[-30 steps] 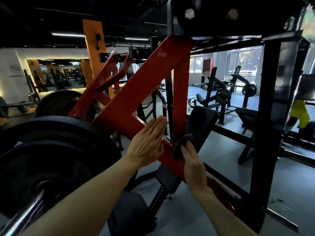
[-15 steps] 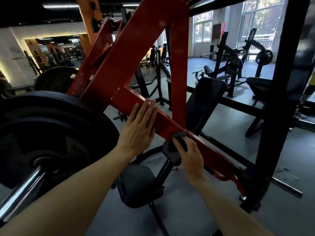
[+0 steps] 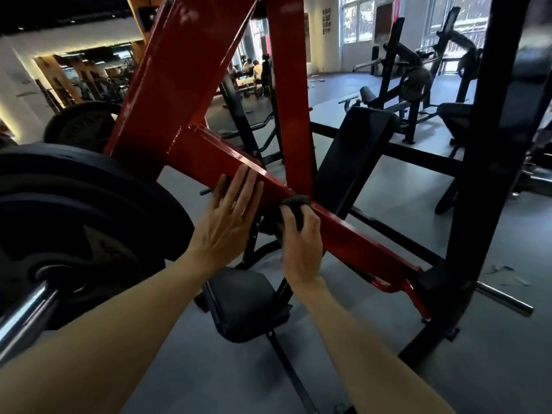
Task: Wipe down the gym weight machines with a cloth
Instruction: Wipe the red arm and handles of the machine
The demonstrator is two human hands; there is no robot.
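1. Right now the dark cloth [image 3: 294,209] sits bunched against the slanting red bar [image 3: 352,231] of the weight machine, right at the spot where the upright red bar [image 3: 294,100] crosses it.
2. Gripping that cloth is the right hand [image 3: 301,240], fingers curled over the top of it, pressing it onto the near face of the slanting bar.
3. Just beside it, the left hand [image 3: 228,218] lies flat on the same bar, fingers straight and close together, pointing up the slope, holding nothing.
4. Both bare forearms reach in from the bottom edge of the view.
5. Up above, a wide red beam [image 3: 179,73] leans in from the top and meets the slanting bar at its upper end.
6. Over on the left, a big black weight plate [image 3: 89,222] hangs on a chrome sleeve [image 3: 27,312], with a second plate [image 3: 82,125] farther back behind it.
7. Below the hands, a black padded seat [image 3: 248,303] sits low on its post, and a black back pad [image 3: 352,153] tilts up behind the red bars.
8. On the right stands a black upright post [image 3: 484,162] of the frame, with a chrome peg [image 3: 504,300] sticking out near its foot.
9. Grey floor [image 3: 373,363] spreads underneath, and more black machines [image 3: 409,76] stand by the bright windows at the far side.
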